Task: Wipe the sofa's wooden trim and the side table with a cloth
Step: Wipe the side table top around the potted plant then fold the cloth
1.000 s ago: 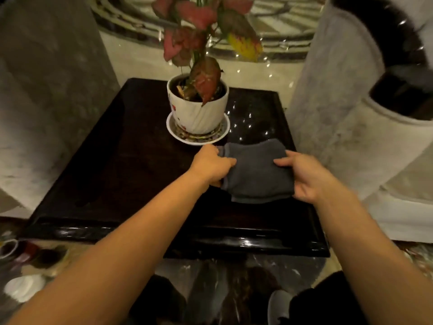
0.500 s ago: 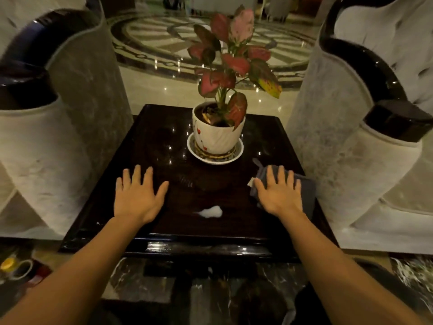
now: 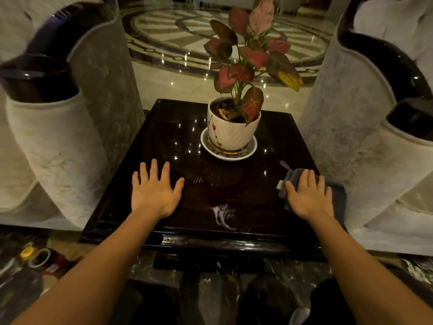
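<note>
A white ceramic pot with a red-leaved plant stands on a saucer at the far middle of the dark glossy wooden table. Nearer than the pot and to its left, the left hand lies flat, fingers spread, on bare tabletop. To the pot's right, the right hand lies flat, fingers apart, on the folded grey cloth near the table's right edge. Pale sofa arms with dark wooden trim flank both sides closely.

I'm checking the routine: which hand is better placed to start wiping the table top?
Likely the right hand: it lies flat on the grey cloth, while the left hand rests bare on the side table.
</note>
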The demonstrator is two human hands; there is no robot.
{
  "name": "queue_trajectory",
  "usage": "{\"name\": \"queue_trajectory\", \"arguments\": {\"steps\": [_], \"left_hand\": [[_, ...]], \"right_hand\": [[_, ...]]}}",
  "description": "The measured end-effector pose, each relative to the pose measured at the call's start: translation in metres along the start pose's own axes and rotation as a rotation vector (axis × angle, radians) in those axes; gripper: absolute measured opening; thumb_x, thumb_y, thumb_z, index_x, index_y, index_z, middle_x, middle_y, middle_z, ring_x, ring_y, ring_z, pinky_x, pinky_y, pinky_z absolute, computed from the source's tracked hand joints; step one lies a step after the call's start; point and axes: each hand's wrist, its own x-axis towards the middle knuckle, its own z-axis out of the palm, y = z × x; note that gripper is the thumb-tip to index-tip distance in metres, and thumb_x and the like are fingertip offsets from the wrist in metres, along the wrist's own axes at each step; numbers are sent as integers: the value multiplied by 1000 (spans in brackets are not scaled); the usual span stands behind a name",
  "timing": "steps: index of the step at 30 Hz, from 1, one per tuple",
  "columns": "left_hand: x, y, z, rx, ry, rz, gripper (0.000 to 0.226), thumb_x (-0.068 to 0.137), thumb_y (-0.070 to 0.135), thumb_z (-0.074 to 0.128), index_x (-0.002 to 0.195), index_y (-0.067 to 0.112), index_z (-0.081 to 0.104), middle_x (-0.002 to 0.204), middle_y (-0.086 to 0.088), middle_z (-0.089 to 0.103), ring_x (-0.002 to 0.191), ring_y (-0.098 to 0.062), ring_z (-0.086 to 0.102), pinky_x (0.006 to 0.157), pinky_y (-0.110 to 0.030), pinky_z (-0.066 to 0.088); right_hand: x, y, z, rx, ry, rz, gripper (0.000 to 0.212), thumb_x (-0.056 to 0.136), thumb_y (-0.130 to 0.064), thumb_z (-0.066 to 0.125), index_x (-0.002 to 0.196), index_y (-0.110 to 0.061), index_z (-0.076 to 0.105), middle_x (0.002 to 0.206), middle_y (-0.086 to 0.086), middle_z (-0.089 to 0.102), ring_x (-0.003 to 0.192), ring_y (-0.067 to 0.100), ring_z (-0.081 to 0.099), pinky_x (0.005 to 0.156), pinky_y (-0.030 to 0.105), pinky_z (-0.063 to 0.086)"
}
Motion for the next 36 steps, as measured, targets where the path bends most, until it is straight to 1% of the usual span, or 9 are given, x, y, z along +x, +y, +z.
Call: {"name": "queue_trajectory", "arguments": {"steps": [3, 9, 14, 17, 19, 26, 28, 33, 36], "left_hand": [[0, 1, 0, 0, 1, -1, 81, 88, 70, 2, 156, 26, 6, 165, -9, 0, 150, -33, -5, 121, -49, 2], [-2, 0, 1, -16, 13, 14, 81, 89, 70, 4, 156, 26, 9, 165, -9, 2, 151, -33, -4, 121, -49, 2], [-3, 3, 0, -4, 14, 8, 80, 90, 68, 3, 156, 25, 7, 165, -10, 0, 150, -33, -6, 122, -49, 1], [-3, 4, 0, 2, 10, 2, 79, 90, 68, 4, 156, 25, 7, 165, -10, 1, 150, -34, -5, 121, -49, 2], [-2, 3, -1, 0, 17, 4, 79, 90, 67, 5, 156, 24, 8, 165, -11, 2, 150, -34, -4, 121, -50, 2], [-1, -2, 3, -20, 29, 19, 79, 90, 68, 7, 156, 25, 11, 164, -10, 5, 150, -34, -2, 121, -50, 4], [-1, -1, 3, -17, 26, 19, 79, 90, 68, 5, 156, 25, 10, 165, -10, 3, 150, -34, -3, 121, -50, 3], [-2, 4, 1, 4, 24, 5, 77, 92, 65, 7, 156, 23, 9, 164, -11, 2, 150, -35, -4, 121, -50, 3], [-2, 4, -1, 0, 3, -1, 75, 93, 64, 8, 156, 23, 8, 164, -11, 1, 150, -35, -5, 121, -50, 2]], "right_hand": [[-26, -68, 8, 2, 16, -124, 75, 103, -55, 21, 160, -9, 7, 170, 12, 5, 155, 35, 2, 124, 53, 4], [-90, -68, 16, -114, -81, -917, 71, 99, -60, 8, 161, -27, 0, 168, -8, -6, 155, 14, -9, 123, 38, -6], [-24, 19, -9, -86, 2, -273, 69, 105, -48, 28, 161, -13, 8, 170, 7, 8, 156, 27, 5, 124, 46, 8], [-23, -23, -3, 55, 78, 161, 74, 103, -49, 26, 159, -3, 9, 168, 17, 11, 155, 37, 5, 125, 52, 6], [-38, -75, 2, 82, 90, 166, 75, 103, -48, 27, 158, 1, 11, 167, 22, 12, 154, 40, 7, 124, 53, 7], [-113, -97, 29, -80, -48, -973, 70, 100, -56, 14, 161, -21, 6, 169, 0, 2, 156, 21, -2, 126, 44, 2], [-76, -47, 17, -149, -17, -837, 70, 101, -54, 17, 161, -20, 7, 169, -1, 0, 156, 22, 1, 126, 45, 8], [-21, 0, -5, 15, 55, 27, 70, 104, -48, 24, 161, -10, 11, 169, 14, 10, 155, 34, 7, 124, 52, 10], [-41, -72, 8, 52, 92, 91, 74, 102, -50, 26, 159, -4, 15, 167, 20, 14, 154, 40, 9, 124, 54, 10]]}}
